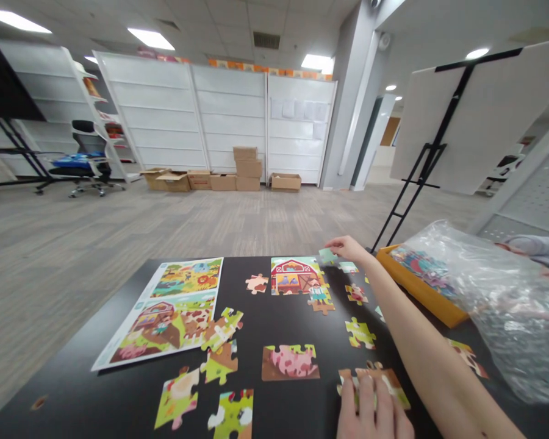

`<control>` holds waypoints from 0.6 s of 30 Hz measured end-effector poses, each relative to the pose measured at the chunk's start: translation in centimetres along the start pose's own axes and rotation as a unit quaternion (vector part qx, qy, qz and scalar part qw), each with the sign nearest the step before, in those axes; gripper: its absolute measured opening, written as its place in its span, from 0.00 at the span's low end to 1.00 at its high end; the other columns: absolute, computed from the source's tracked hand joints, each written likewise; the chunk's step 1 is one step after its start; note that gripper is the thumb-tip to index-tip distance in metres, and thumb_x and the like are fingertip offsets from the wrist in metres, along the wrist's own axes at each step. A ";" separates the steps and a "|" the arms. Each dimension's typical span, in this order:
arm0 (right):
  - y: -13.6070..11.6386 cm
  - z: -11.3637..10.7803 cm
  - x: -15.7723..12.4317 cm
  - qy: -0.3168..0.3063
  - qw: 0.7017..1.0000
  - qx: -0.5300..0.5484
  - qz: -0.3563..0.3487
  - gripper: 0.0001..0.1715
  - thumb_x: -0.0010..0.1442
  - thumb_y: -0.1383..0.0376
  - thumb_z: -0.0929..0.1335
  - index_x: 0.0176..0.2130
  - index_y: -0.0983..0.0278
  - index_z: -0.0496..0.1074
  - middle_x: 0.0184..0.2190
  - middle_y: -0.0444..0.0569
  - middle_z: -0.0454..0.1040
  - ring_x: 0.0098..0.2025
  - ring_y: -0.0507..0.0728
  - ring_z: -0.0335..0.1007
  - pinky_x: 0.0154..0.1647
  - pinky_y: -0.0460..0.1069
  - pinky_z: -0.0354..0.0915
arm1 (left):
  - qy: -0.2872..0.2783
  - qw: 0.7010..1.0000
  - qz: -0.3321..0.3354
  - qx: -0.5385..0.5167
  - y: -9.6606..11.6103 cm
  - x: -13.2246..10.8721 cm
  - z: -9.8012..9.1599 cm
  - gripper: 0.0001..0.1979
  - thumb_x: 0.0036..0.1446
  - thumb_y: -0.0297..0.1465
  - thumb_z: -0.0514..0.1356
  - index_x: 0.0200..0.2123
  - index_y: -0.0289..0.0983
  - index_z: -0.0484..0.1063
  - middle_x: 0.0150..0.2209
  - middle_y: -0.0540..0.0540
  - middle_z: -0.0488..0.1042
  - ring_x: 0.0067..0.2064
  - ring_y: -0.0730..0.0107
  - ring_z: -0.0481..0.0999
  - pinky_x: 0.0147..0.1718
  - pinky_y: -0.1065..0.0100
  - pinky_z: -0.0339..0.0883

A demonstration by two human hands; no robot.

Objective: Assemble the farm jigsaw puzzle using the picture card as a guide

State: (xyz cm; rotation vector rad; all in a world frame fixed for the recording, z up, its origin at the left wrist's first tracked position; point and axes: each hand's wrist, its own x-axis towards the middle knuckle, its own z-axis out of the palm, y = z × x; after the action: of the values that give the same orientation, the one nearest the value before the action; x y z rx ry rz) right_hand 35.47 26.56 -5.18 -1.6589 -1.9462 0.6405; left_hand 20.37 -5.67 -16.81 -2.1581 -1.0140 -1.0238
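Observation:
At the table's far edge my right hand (345, 247) pinches a pale green puzzle piece (327, 255), beside the upper right corner of the joined barn section (293, 274). My left hand (370, 411) lies near the front edge, fingers on brown puzzle pieces (393, 384) and partly covering them. My right forearm crosses above the table's right side. A joined pig section (290, 362) is left of my left hand. Loose pieces lie around, among them a green one (360, 333) and a red and brown one (357, 294).
A printed picture sheet (165, 311) lies at the left, with pieces overlapping its right edge. On the right, a yellow box (423, 292) of pieces sits beside a clear plastic bag (489, 305). Beyond the table stand an easel (432, 146) and cardboard boxes (247, 174).

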 end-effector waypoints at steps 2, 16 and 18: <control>0.4 -0.3 -0.2 -0.017 1.000 0.004 0.007 0.15 0.54 0.68 0.69 0.42 0.68 0.81 0.27 0.48 0.80 0.28 0.53 0.73 0.29 0.45 0.69 | -0.033 0.999 0.019 0.001 0.0 -0.2 -0.2 0.07 0.59 0.36 0.63 0.38 0.39 0.75 0.43 0.40 0.81 0.47 0.50 0.78 0.57 0.42 0.62; 1.8 -1.0 -0.4 -0.090 0.995 -0.049 0.015 0.15 0.46 0.61 0.77 0.36 0.65 0.84 0.32 0.49 0.84 0.38 0.60 0.79 0.39 0.47 0.72 | 0.076 0.993 -0.067 -0.062 -1.4 2.1 -2.1 0.04 0.58 0.28 0.60 0.36 0.37 0.76 0.41 0.44 0.81 0.45 0.55 0.77 0.49 0.52 0.66; 2.0 -1.1 -0.5 -0.095 0.994 -0.059 0.015 0.16 0.46 0.60 0.76 0.36 0.65 0.84 0.32 0.49 0.84 0.38 0.60 0.79 0.40 0.47 0.71 | 0.070 0.993 -0.065 -0.064 -1.4 2.2 -2.3 0.04 0.58 0.27 0.60 0.36 0.37 0.76 0.41 0.44 0.81 0.46 0.55 0.77 0.50 0.53 0.66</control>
State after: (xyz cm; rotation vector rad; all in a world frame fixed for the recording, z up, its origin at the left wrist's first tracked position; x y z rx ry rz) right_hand 37.72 26.35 -5.66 -1.7568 -2.1342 0.7314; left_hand 19.20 -5.63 -13.54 -2.1082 -1.0601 -1.3147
